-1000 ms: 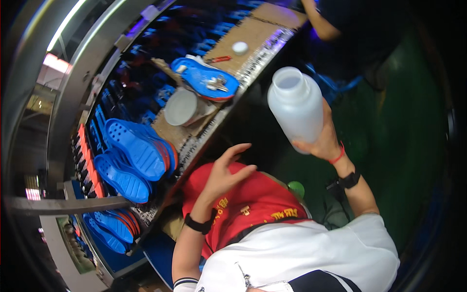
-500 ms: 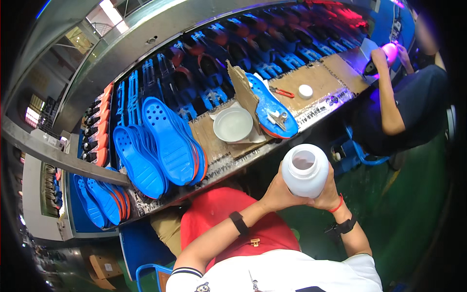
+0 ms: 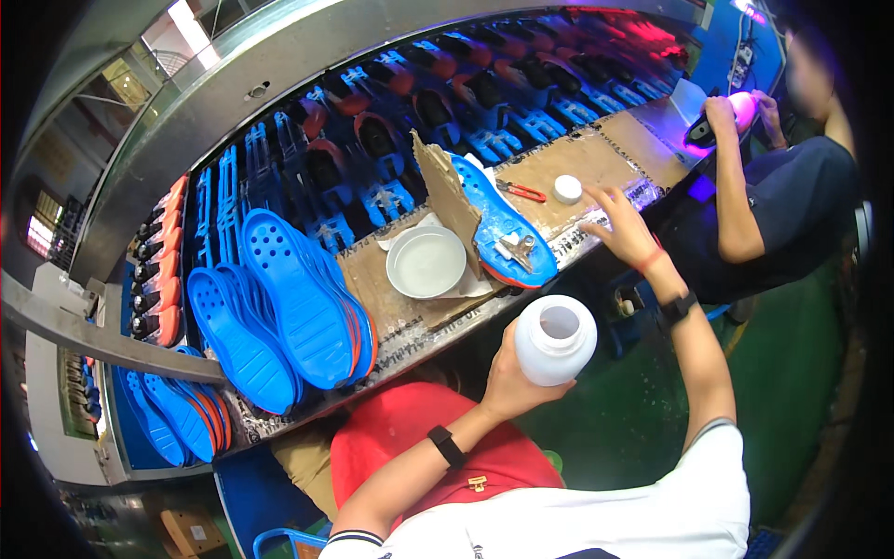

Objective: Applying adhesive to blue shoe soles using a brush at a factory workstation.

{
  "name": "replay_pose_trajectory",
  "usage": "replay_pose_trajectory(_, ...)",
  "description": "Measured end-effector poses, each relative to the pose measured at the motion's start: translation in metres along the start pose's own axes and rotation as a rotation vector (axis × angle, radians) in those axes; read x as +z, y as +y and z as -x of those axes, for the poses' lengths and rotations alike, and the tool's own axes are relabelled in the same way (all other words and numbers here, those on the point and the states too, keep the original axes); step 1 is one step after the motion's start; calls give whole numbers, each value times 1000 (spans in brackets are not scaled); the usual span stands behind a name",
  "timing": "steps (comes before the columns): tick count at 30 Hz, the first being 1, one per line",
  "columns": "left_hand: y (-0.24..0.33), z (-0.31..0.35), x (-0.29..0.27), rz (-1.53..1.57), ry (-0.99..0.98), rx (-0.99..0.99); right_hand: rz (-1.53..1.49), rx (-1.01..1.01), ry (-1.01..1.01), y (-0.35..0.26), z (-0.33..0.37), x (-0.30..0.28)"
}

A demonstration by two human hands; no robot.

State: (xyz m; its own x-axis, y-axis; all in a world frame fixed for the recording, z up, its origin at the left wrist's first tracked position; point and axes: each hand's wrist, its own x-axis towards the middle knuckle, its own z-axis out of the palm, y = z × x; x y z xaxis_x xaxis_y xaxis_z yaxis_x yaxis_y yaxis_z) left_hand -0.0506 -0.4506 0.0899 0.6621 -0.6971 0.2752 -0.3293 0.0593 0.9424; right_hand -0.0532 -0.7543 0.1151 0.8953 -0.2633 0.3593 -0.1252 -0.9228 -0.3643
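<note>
My left hand (image 3: 518,380) is wrapped round a white plastic bottle (image 3: 556,356), which stands upright with its wide mouth uncapped, just in front of the bench edge. Reaching over the bench, my right hand (image 3: 622,226) has its fingers apart and holds nothing. Its fingertips are close to a round white cap (image 3: 567,189) lying on the cardboard. Left of the bottle, a white bowl (image 3: 426,264) holds a pale liquid. Beside it lies a blue shoe sole (image 3: 515,244) with a metal clip (image 3: 518,248) on top, and red-handled snips (image 3: 521,192) rest behind it.
Stacks of blue soles (image 3: 296,298) fill the bench's left part. A cardboard flap (image 3: 441,182) stands upright between bowl and sole. Rows of shoes on blue holders (image 3: 377,140) run along the back. At right, a co-worker (image 3: 754,200) handles a shoe under purple light.
My right hand has let go of the bottle and moved up and forward toward the cap, opening its fingers. The left hand keeps the bottle, now slightly lower and further left.
</note>
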Motion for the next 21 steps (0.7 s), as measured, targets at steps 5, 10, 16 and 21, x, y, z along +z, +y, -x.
replay_pose_trajectory(5,-8,0,-2,-9,3,-16,75,4,-202,38,-76,38)
replay_pose_trajectory(10,-13,0,-5,-2,12,-61,172,-4,-329,27,-86,26)
replay_pose_trajectory(16,-20,-1,-5,-3,7,-49,-508,48,-496,-75,-28,-72)
replay_pose_trajectory(21,-16,-2,-3,-19,3,-54,-458,-113,-750,-133,9,-104)
